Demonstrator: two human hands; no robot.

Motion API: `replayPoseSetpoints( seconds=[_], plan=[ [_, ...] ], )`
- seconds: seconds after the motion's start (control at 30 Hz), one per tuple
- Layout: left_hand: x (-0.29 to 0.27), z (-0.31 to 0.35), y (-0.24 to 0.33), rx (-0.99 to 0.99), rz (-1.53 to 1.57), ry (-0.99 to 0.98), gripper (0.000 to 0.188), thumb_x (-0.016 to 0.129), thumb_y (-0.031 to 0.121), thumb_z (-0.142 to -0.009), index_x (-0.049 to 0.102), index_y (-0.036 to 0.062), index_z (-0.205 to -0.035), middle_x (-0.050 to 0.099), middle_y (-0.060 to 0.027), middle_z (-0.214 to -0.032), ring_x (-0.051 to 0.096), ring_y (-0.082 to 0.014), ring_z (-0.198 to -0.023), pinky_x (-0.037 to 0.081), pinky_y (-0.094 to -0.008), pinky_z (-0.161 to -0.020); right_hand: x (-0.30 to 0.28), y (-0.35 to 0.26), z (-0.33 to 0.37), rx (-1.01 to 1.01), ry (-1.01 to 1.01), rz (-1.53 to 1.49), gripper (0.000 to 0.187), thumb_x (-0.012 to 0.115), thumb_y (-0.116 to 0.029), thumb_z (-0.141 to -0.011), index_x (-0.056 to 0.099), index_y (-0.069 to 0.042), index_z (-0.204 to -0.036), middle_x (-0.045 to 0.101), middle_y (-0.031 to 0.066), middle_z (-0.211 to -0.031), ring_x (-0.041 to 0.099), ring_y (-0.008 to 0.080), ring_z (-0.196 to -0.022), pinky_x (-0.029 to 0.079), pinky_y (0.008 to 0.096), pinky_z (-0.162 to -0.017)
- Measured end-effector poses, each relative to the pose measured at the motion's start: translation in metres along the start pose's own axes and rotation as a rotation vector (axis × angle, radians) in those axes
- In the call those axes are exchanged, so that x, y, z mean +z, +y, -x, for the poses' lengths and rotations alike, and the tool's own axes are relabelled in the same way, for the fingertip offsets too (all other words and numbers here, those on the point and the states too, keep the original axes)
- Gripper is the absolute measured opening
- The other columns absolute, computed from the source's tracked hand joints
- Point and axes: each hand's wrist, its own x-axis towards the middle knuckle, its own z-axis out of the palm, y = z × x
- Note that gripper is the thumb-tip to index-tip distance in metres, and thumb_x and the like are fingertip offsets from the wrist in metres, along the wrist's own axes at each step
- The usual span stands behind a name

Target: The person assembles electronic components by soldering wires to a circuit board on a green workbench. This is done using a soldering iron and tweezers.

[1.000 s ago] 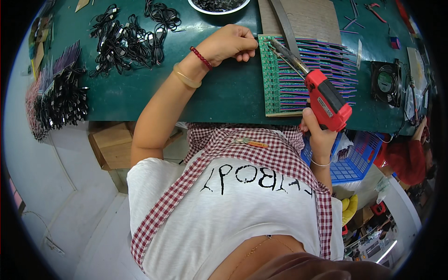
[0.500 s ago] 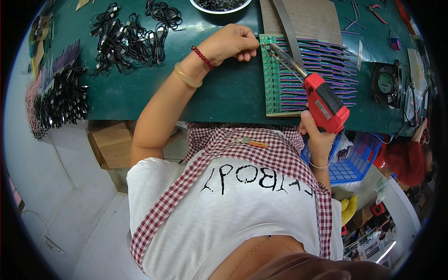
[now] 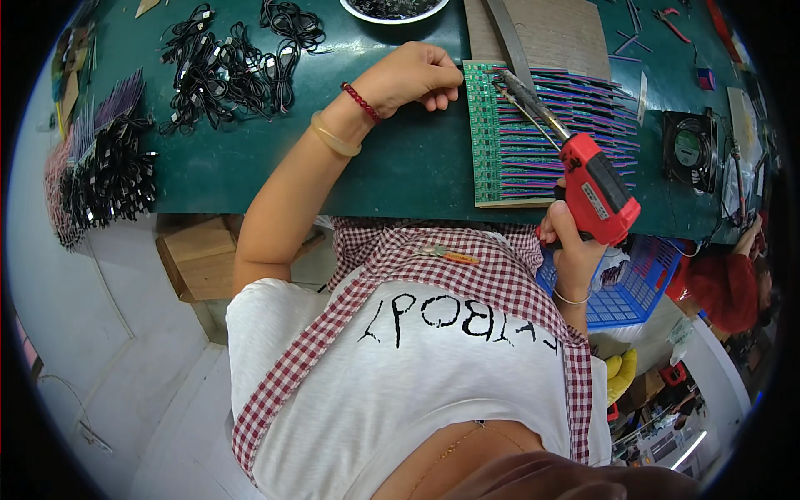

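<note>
My right hand grips a red and black soldering gun from below. Its long metal tip points up and left, over the top of a green circuit board panel. Rows of thin black, blue and pink wires run rightward from the panel. Beside the panel's upper left edge, my left hand is closed in a pinch. What its fingers hold, if anything, is too small to make out. A grey metal bar lies across the top of the wires.
Bundled black cables lie at the left of the green table, with more wire bundles over its left edge. A white bowl stands at the back. A black fan and pliers lie right. Below is a blue basket.
My right hand has moved the soldering gun slightly right and down, drawing its tip from the panel's left part toward the wires. My left hand stays in place.
</note>
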Motion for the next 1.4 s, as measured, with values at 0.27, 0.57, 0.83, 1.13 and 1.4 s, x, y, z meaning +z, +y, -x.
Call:
replayPoseSetpoints(
  seconds=[0.27, 0.57, 0.83, 1.13, 1.4],
  plan=[
    [0.002, 0.026, 0.014, 0.077, -0.564, 0.327, 0.02, 0.062, 0.019, -0.081, 0.054, 0.0012, -0.076, 0.062, -0.0084, -0.066, 0.06, -0.0151, -0.056, 0.046, -0.0264, -0.049, -0.003, -0.006, -0.001, -0.015, 0.034, -0.034, 0.03, 0.055, -0.002, -0.081, 0.048, 0.007, -0.109, 0.047, 0.0042, -0.056, 0.041, 0.0095, -0.046, 0.036, 0.023, -0.045],
    [-0.012, 0.014, -0.023, 0.458, -1.22, 0.645, 0.016, 0.059, 0.013, -0.082, 0.051, -0.001, -0.078, 0.06, -0.016, -0.064, 0.061, -0.03, -0.062, 0.047, -0.0378, -0.055, -0.006, -0.011, -0.003, -0.039, 0.025, -0.115, 0.03, 0.053, -0.001, -0.081, 0.046, 0.007, -0.109, 0.045, 0.0054, -0.056, 0.04, 0.0106, -0.045, 0.036, 0.0242, -0.045],
    [0.04, 0.063, 0.022, 0.224, -0.004, 0.176, 0.006, 0.048, 0.004, -0.087, 0.047, -0.0024, -0.09, 0.058, -0.0088, -0.07, 0.06, -0.0134, -0.058, 0.049, -0.024, -0.047, 0.004, -0.015, -0.005, -0.059, -0.045, -0.367, 0.032, 0.055, 0.0, -0.081, 0.046, 0.004, -0.111, 0.051, 0.0088, -0.07, 0.047, 0.0127, -0.057, 0.041, 0.0262, -0.054],
    [0.108, 0.082, 0.019, 0.231, 0.363, 0.001, 0.011, 0.049, -0.002, -0.085, 0.047, -0.0032, -0.097, 0.057, -0.0072, -0.072, 0.06, -0.0105, -0.061, 0.051, -0.0213, -0.051, 0.03, -0.023, -0.004, -0.097, -0.106, -0.177, 0.03, 0.065, -0.002, -0.08, 0.054, 0.002, -0.107, 0.06, 0.0059, -0.095, 0.057, 0.0114, -0.083, 0.048, 0.0256, -0.073],
    [0.101, 0.085, 0.02, 0.32, 0.084, 0.009, 0.009, 0.052, 0.001, -0.086, 0.056, -0.0039, -0.092, 0.061, -0.0064, -0.073, 0.06, -0.0078, -0.06, 0.051, -0.02, -0.052, 0.027, -0.021, -0.007, -0.066, -0.08, -0.137, 0.026, 0.066, -0.003, -0.08, 0.056, 0.002, -0.104, 0.061, 0.0052, -0.091, 0.058, 0.0108, -0.078, 0.048, 0.025, -0.069]
  ],
)
